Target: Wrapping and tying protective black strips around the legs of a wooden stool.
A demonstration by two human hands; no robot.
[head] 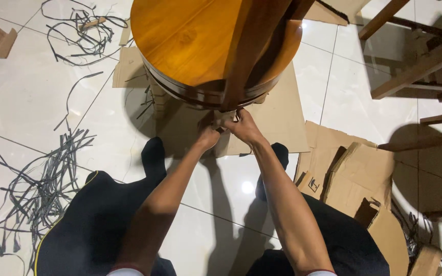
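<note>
Nearest to us, our knees in dark trousers (93, 225) sit apart on the white tiled floor (21, 97), with both feet in black socks (153, 156) planted forward; this stance leaves a bare lane of tile between the legs for the forearms to reach through.

Both arms extend to one meeting point. Our left hand (208, 137) is curled tight around something at the lower rim of the round wooden table (190, 38); our right hand (244, 127) is closed in a pinch on what appears to be a pale cardboard wrap or strip (224, 116) at the foot of the dark wooden leg (249, 51). What lies inside the left fist we cannot tell. The hands touch each other, probably so one steadies while the other pulls.

The table lies tipped on a flat cardboard sheet (282, 117), its glossy top facing us, likely to spare the finish from the tile.

Room: to the left, loose grey strapping (52, 179) fans over the floor, more (78, 30) lying further off. To the right, torn cardboard pieces (356, 174) crowd close to the right knee. Beyond, chair frames (415, 66) close that side; the left is more open.
</note>
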